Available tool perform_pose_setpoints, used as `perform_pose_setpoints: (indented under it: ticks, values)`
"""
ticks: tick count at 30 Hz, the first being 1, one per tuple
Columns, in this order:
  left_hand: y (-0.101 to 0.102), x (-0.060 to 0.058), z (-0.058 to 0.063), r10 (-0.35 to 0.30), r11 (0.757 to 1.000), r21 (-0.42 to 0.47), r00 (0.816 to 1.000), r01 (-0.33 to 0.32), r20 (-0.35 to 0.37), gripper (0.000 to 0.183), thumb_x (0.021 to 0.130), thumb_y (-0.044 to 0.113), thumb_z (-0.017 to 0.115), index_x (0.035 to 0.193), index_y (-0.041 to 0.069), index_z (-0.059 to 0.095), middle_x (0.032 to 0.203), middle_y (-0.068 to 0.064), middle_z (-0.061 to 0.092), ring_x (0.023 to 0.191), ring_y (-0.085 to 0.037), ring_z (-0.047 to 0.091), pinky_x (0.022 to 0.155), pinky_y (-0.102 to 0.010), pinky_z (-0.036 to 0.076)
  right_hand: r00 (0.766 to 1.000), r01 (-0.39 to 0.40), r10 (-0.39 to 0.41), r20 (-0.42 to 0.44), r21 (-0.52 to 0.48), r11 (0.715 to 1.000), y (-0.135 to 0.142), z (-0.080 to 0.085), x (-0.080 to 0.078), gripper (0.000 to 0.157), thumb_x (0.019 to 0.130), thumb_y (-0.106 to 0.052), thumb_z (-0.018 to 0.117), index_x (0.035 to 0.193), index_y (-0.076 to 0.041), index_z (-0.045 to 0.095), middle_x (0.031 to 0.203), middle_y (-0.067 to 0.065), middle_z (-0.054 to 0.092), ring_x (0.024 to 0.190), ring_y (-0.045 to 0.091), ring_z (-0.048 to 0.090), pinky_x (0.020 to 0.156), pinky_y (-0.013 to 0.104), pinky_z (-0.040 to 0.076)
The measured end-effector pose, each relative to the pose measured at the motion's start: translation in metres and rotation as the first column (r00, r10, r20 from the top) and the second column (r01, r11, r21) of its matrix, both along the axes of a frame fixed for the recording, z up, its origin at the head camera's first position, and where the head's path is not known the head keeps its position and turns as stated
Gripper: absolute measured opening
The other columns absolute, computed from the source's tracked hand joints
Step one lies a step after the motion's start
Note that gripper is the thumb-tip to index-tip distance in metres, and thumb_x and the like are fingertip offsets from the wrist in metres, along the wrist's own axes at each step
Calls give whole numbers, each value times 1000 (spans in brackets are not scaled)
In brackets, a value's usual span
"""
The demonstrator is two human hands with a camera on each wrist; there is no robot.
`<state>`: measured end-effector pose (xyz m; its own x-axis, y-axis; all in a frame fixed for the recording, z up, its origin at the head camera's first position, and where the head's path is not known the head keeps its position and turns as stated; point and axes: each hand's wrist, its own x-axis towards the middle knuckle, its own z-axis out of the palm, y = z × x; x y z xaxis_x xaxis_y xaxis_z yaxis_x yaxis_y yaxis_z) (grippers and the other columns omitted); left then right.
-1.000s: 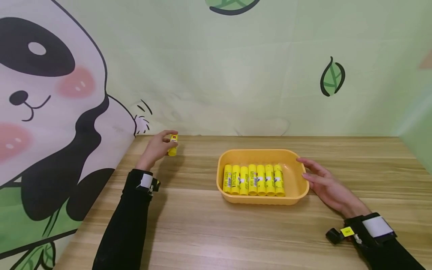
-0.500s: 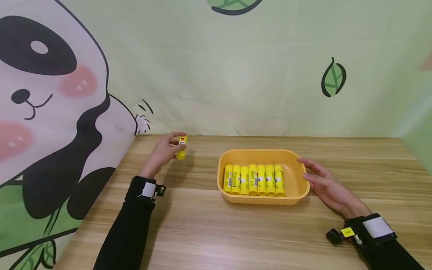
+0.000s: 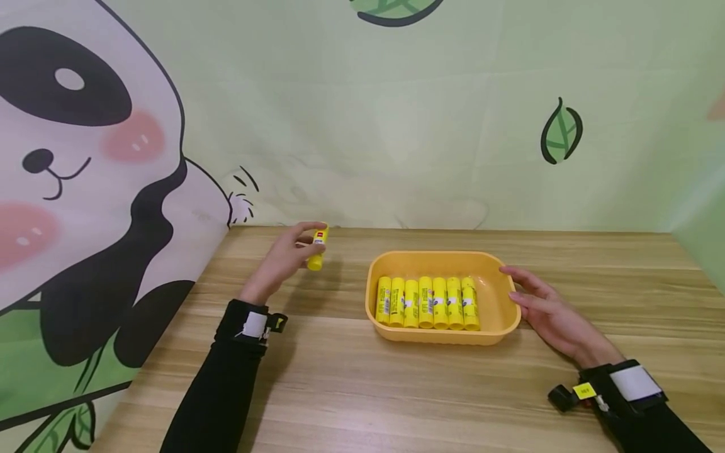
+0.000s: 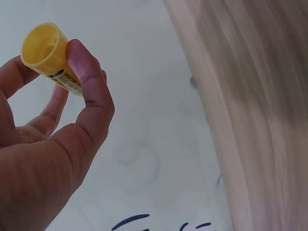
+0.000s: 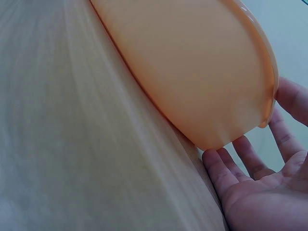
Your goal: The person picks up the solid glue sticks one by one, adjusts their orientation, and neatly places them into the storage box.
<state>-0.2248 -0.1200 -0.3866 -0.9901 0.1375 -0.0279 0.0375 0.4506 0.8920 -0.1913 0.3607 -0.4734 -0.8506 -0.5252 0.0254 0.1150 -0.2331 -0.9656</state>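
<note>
My left hand [image 3: 286, 257] pinches a yellow glue stick [image 3: 319, 248] between thumb and fingers, above the table left of the tray. In the left wrist view the glue stick [image 4: 48, 50] shows its hollow end, tilted toward the camera. An orange-yellow plastic tray [image 3: 442, 336] stands on the table, with several yellow glue sticks [image 3: 426, 303] lying side by side in it, from its left end to past the middle. My right hand [image 3: 555, 318] rests against the tray's right end. In the right wrist view its fingers [image 5: 248, 156] touch the tray's outer wall [image 5: 192, 62].
Inside the tray, a bare strip of floor [image 3: 494, 305] shows at the right end. The wood-grain table [image 3: 362, 390] meets a pale green backdrop [image 3: 396, 157] printed with a panda and leaves.
My left hand has moved right toward the tray and slightly nearer to me, with the glue stick in its fingers. The right hand and the tray have stayed in place.
</note>
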Motion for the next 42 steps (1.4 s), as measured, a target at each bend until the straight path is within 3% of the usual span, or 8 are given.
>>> perform_pose_setpoints:
  ticks: [3, 12, 29, 42]
  values:
    - [6, 2, 2, -6, 1000, -6, 1000, 6, 0, 46, 94, 24, 62, 138, 22, 49, 123, -17, 54, 103, -30, 56, 76, -36, 53, 1000, 2, -2, -2, 0, 1000, 0, 0, 0, 50, 103, -5, 39, 150, -3, 21, 152, 12, 12, 126, 15, 44, 96, 26, 45]
    - [17, 6, 0, -21, 1000, 4, 1000, 21, 3, 43, 93, 25, 63, 135, 26, 52, 121, -14, 55, 103, -30, 57, 80, -47, 53, 1000, 8, -8, 6, 13, 1000, -1, 0, 1, 50, 103, -6, 40, 149, -4, 24, 151, 10, 14, 126, 16, 44, 96, 26, 45]
    - [47, 7, -1, -104, 994, -35, 995, 104, -2, 41, 92, 27, 65, 131, 29, 54, 119, -8, 57, 102, -28, 58, 77, -38, 54, 1000, 8, -8, -1, 16, 1000, -1, 1, 0, 50, 103, -6, 41, 149, -4, 23, 152, 11, 12, 126, 15, 43, 96, 26, 45]
    - [58, 11, -1, -139, 990, -19, 990, 139, -6, 40, 93, 25, 64, 131, 27, 54, 117, -7, 57, 101, -26, 59, 77, -39, 53, 1000, 14, -14, 8, 20, 1000, 0, 0, 0, 50, 102, -7, 42, 149, -4, 24, 150, 10, 16, 125, 15, 44, 95, 25, 45]
